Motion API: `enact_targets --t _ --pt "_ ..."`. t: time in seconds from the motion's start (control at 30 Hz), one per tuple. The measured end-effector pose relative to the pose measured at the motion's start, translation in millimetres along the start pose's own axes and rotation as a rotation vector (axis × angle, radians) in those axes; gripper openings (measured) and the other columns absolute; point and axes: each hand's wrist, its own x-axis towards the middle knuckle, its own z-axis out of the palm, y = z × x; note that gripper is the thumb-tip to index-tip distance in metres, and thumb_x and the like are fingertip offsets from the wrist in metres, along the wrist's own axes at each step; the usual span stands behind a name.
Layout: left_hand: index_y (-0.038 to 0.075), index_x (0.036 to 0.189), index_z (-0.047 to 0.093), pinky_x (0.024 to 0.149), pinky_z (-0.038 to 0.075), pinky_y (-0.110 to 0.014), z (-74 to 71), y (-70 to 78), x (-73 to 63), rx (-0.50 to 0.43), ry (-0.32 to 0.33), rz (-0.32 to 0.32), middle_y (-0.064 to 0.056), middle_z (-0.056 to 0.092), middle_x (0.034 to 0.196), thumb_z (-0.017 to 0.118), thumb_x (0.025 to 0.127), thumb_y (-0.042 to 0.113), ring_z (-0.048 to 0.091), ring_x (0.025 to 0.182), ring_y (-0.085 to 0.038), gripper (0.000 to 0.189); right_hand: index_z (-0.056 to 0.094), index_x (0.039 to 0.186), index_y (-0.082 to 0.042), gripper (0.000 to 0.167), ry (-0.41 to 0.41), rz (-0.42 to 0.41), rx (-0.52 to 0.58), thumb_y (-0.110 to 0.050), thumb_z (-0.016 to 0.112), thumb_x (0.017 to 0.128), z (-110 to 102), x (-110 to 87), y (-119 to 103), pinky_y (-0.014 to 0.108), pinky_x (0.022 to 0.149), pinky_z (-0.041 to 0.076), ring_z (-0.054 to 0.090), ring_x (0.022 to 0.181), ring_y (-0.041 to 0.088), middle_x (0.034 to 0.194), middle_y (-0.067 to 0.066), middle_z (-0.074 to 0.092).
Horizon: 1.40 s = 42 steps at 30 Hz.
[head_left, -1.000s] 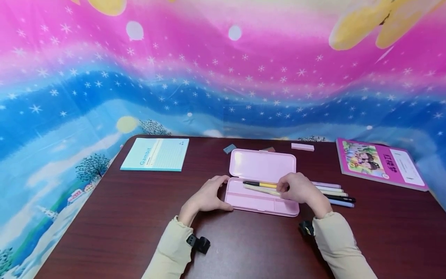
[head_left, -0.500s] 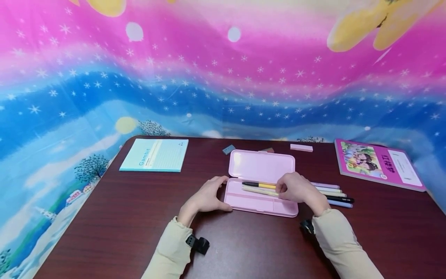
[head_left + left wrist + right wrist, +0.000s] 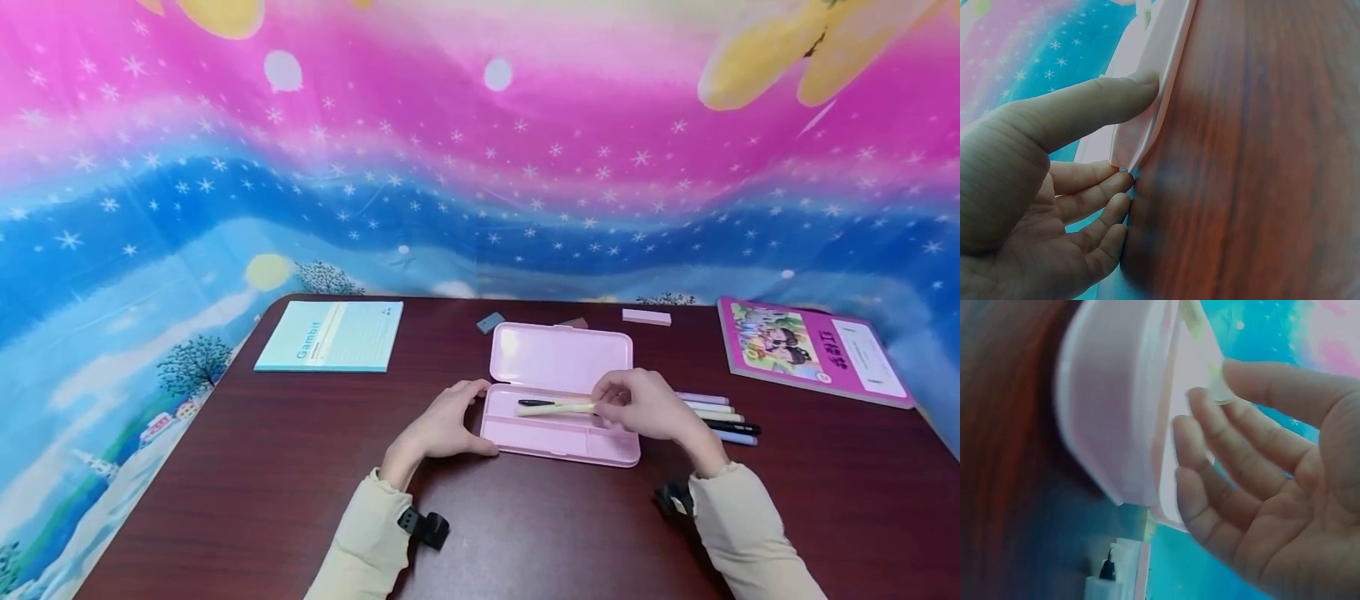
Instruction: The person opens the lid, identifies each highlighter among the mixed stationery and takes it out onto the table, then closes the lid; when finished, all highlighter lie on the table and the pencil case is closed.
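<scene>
A pink pencil case [image 3: 534, 435] lies on the table with its lid [image 3: 561, 354] tipped back. My left hand [image 3: 441, 423] holds the case's left end, thumb at the front side and fingers round the far corner. Over the long compartment, my right hand [image 3: 647, 406] pinches a pale yellow pen [image 3: 549, 409] by its right end, between thumb and fingers. In the right wrist view the pen's end [image 3: 1219, 397] shows at the thumb tip. Behind it lies a pen with a black end [image 3: 534, 402], its rest mostly hidden by the pale pen.
Several pens [image 3: 723, 417] lie right of the case, partly behind my right hand. A grey-blue eraser [image 3: 491, 322], a brown eraser-like block [image 3: 575, 323] and a pink block [image 3: 647, 317] sit behind it. A notebook [image 3: 330, 337] is back left, a pink book [image 3: 813, 350] back right.
My right hand has raised the pale yellow pen slightly and turned it, so it now overlaps the black-ended pen. My left hand keeps its place on the case.
</scene>
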Motion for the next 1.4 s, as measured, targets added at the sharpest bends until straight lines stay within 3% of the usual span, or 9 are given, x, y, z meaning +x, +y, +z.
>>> enact_targets --t 0.23,0.47,0.63,0.8,1.13,1.4 --pt "0.002 0.133 0.047 0.097 0.041 -0.045 0.7 1.8 -0.3 -0.018 -0.003 0.005 -0.011 0.053 0.127 0.086 0.066 0.029 0.049 0.114 -0.027 0.082 0.07 0.085 -0.012 0.006 0.146 0.021 0.066 -0.012 0.075 0.082 3.2 -5.9 7.5 0.026 0.063 0.049 0.06 0.069 0.012 0.076 -0.004 0.066" --pt "0.002 0.134 0.047 0.097 0.041 -0.045 2.8 -0.3 0.0 -0.007 -0.006 0.004 -0.012 0.052 0.128 0.086 0.067 0.029 0.049 0.114 -0.027 0.082 0.069 0.091 -0.007 0.013 0.244 0.103 0.18 -0.017 0.074 0.085 -0.9 -13.1 13.4 0.026 0.066 0.051 0.064 0.072 0.017 0.081 0.004 0.069" --pt "0.002 0.134 0.047 0.097 0.041 -0.045 3.3 -0.9 0.0 0.002 0.002 0.012 -0.012 0.053 0.127 0.086 0.067 0.029 0.05 0.114 -0.027 0.082 0.067 0.096 -0.002 0.018 0.271 0.13 0.302 -0.018 0.069 0.089 -8.3 -20.0 21.1 0.03 0.062 0.052 0.065 0.076 0.023 0.087 0.015 0.069" --pt "0.003 0.133 0.047 0.096 0.041 -0.045 2.6 -1.2 0.0 0.011 -0.001 0.012 -0.011 0.053 0.126 0.086 0.067 0.029 0.049 0.113 -0.027 0.081 0.063 0.1 0.004 0.022 0.258 0.121 0.387 -0.016 0.066 0.092 -17.1 -28.8 28.0 0.033 0.07 0.055 0.067 0.08 0.026 0.092 0.022 0.067" --pt "0.004 0.134 0.047 0.097 0.041 -0.045 0.5 -1.2 -1.2 -0.007 -0.001 -0.006 -0.01 0.053 0.127 0.086 0.067 0.029 0.049 0.114 -0.026 0.082 0.064 0.097 0.002 0.021 0.245 0.118 0.367 -0.018 0.067 0.091 -23.7 -47.0 39.1 0.03 0.069 0.055 0.068 0.077 0.024 0.088 0.02 0.068" --pt "0.004 0.134 0.048 0.097 0.041 -0.045 0.7 -1.1 -0.7 -0.003 0.006 -0.001 -0.011 0.053 0.127 0.086 0.066 0.029 0.049 0.114 -0.026 0.082 0.064 0.099 -0.001 0.018 0.289 0.117 0.293 -0.017 0.065 0.092 -37.2 -71.3 52.3 0.026 0.067 0.052 0.064 0.075 0.021 0.087 0.012 0.067"
